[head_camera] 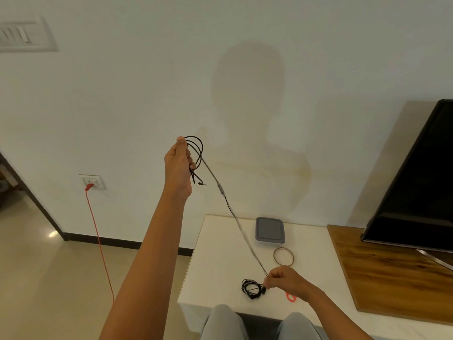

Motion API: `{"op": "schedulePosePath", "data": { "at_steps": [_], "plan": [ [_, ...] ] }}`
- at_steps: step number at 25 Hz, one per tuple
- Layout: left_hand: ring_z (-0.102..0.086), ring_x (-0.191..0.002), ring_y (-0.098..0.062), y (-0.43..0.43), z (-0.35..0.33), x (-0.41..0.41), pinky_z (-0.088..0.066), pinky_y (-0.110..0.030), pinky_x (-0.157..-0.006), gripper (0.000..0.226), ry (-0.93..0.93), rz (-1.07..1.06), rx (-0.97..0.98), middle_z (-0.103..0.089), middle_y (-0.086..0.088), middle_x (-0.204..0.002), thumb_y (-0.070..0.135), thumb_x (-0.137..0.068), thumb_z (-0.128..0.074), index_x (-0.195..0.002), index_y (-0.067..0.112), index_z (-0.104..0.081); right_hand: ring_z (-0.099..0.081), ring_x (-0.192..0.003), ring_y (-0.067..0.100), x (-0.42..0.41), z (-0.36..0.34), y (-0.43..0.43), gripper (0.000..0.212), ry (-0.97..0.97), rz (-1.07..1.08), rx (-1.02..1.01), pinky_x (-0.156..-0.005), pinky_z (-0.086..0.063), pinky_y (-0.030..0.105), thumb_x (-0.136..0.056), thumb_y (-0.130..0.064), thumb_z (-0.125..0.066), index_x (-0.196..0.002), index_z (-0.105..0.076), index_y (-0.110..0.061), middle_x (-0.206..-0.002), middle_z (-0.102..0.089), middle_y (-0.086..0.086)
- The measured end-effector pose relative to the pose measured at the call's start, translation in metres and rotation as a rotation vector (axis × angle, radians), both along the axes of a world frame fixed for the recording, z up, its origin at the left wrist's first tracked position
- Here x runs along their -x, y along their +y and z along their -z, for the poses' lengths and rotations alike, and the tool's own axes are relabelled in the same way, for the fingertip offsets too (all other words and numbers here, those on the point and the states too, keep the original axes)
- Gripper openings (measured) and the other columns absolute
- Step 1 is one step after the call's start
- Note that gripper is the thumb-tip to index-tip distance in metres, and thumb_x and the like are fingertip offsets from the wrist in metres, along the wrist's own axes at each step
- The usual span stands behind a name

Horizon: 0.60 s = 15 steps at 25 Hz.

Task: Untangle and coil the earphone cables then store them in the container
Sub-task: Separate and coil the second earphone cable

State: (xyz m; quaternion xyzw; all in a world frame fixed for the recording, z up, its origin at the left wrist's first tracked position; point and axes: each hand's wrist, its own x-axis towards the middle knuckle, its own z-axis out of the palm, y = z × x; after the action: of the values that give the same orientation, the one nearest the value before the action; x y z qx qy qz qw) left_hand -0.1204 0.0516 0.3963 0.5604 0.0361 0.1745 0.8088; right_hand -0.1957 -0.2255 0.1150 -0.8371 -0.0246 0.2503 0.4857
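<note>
My left hand [178, 165] is raised high before the wall, pinching a few loops of a black earphone cable [221, 190] whose plug dangles below the fingers. The cable runs taut and diagonally down to my right hand [285, 278], which is closed on its lower end just above the white table [215, 253]. A second black earphone cable [252, 288] lies coiled on the table, left of my right hand. The grey square container [270, 229] sits with its lid on at the back of the table.
A brown rubber band [283, 256] lies in front of the container and a red band [291, 297] by my right wrist. A black TV [416, 182] stands on a wooden board [382, 278] at right. A red cord [99, 241] hangs from a wall socket at left.
</note>
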Motion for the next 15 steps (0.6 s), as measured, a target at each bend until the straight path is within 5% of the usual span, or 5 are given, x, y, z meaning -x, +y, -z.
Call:
{"op": "schedulePosePath", "data": {
  "at_steps": [3, 6, 11, 15],
  "plan": [
    [-0.023, -0.048, -0.008, 0.006, 0.001, -0.002, -0.028, -0.019, -0.047, 0.039, -0.006, -0.025, -0.001, -0.026, 0.008, -0.055, 0.031, -0.101, -0.045, -0.065, 0.019, -0.037, -0.067, -0.098, 0.012, 0.006, 0.008, -0.006, 0.023, 0.122, 0.14, -0.122, -0.096, -0.046, 0.03, -0.091, -0.027, -0.059, -0.085, -0.072, -0.01, -0.095, -0.074, 0.003],
    [-0.023, -0.047, -0.008, 0.005, 0.006, -0.003, -0.027, -0.019, -0.047, 0.039, 0.013, -0.027, -0.001, -0.027, 0.008, -0.056, 0.031, -0.101, -0.045, -0.064, 0.019, -0.037, -0.07, -0.091, 0.021, 0.009, 0.013, -0.008, 0.015, 0.086, 0.226, -0.187, -0.087, -0.056, 0.033, -0.084, -0.017, -0.069, -0.09, -0.071, -0.005, -0.093, -0.074, 0.01],
    [-0.021, -0.052, -0.011, 0.004, 0.017, -0.007, -0.026, -0.022, -0.049, 0.041, 0.061, -0.053, -0.124, -0.024, 0.004, -0.061, 0.033, -0.1, -0.045, -0.064, 0.02, -0.031, -0.067, -0.085, 0.009, 0.003, 0.024, -0.01, 0.017, -0.142, 0.33, 0.003, -0.072, -0.051, 0.011, -0.079, -0.012, -0.073, -0.091, -0.072, -0.024, -0.091, -0.071, -0.007],
    [-0.019, -0.054, -0.012, 0.0, 0.036, -0.015, -0.022, -0.026, -0.053, 0.043, 0.164, -0.136, -0.386, -0.023, 0.002, -0.061, 0.036, -0.098, -0.045, -0.064, 0.02, -0.025, -0.06, -0.078, -0.002, -0.003, 0.041, -0.016, 0.023, -0.229, 0.326, 0.178, -0.069, -0.044, 0.001, -0.08, -0.002, -0.069, -0.099, -0.074, -0.015, -0.089, -0.067, -0.009]
  ]
}}
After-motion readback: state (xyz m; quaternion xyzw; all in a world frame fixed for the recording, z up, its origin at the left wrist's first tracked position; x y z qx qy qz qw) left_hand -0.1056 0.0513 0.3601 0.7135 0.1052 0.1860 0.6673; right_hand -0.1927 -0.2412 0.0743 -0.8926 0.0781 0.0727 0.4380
